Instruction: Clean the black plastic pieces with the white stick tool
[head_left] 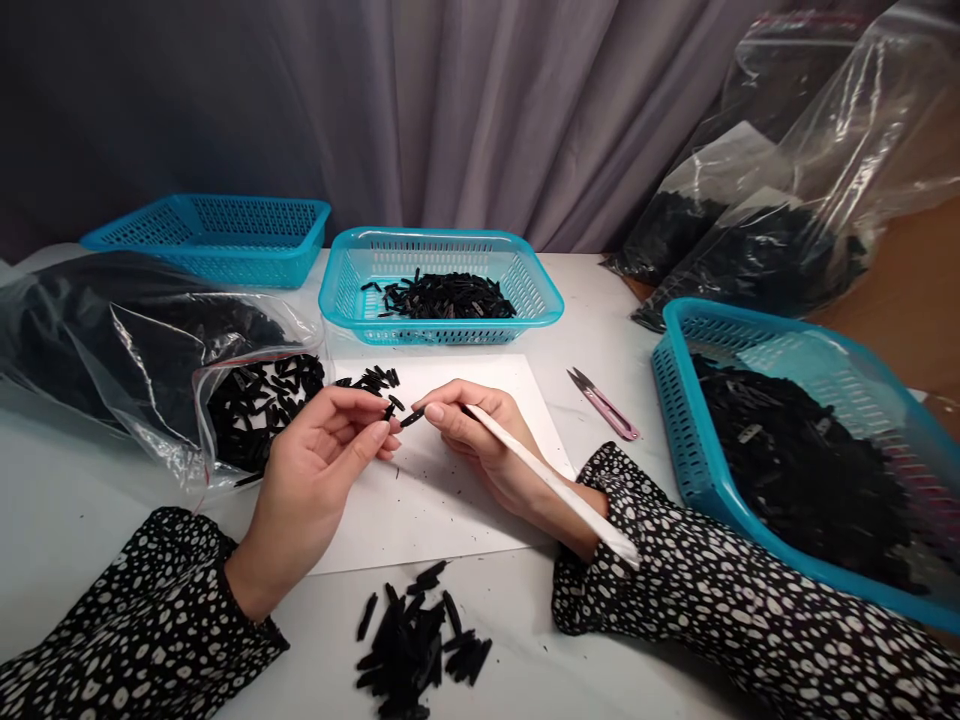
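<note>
While a small black piece sits pinched by the left hand above a white sheet, the right hand pinches a second black piece beside it, plus a white stick; pink snips lie rightward, a blue basket beyond.

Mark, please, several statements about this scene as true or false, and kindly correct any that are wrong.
1. The right hand holds a long white tool. True.
2. The pink-handled snips lie on the white sheet. False: they lie on the table, to the right of the sheet.
3. The middle blue basket has black pieces in it. True.
4. The left hand is pressed flat on the table. False: it is raised, its fingertips holding a small black piece.
5. A clear plastic bag lies on the left side. True.
</note>
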